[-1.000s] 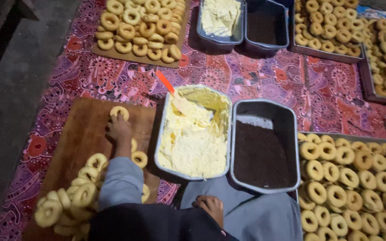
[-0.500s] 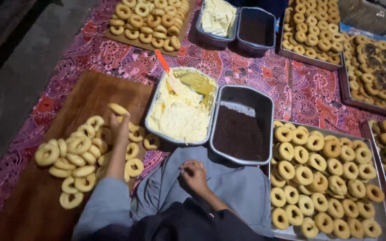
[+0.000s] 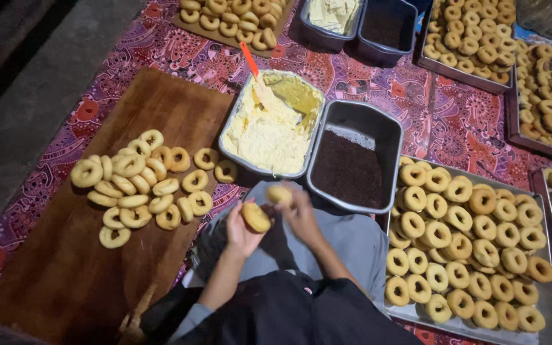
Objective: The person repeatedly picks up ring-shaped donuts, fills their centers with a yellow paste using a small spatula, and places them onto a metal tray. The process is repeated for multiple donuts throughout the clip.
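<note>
Hands meet over the person's lap. The left hand (image 3: 241, 227) has its grip pinching one round golden doughnut half (image 3: 255, 216), and the right hand (image 3: 301, 214) has its grip pinching the other golden half (image 3: 279, 193). The two pieces are held apart, cut sides open, likely so filling can go in. Just in front sits a grey metal pan of pale yellow cream (image 3: 269, 124) with an orange-handled spatula (image 3: 253, 67) stuck in it, close enough to reach. Beside it is a grey metal pan of dark chocolate sprinkles (image 3: 351, 166). A brown wooden board (image 3: 161, 102) on the left holds plain ring doughnuts (image 3: 138, 185). A big metal tray (image 3: 547, 310) on the right holds more ring doughnuts in rows.
</note>
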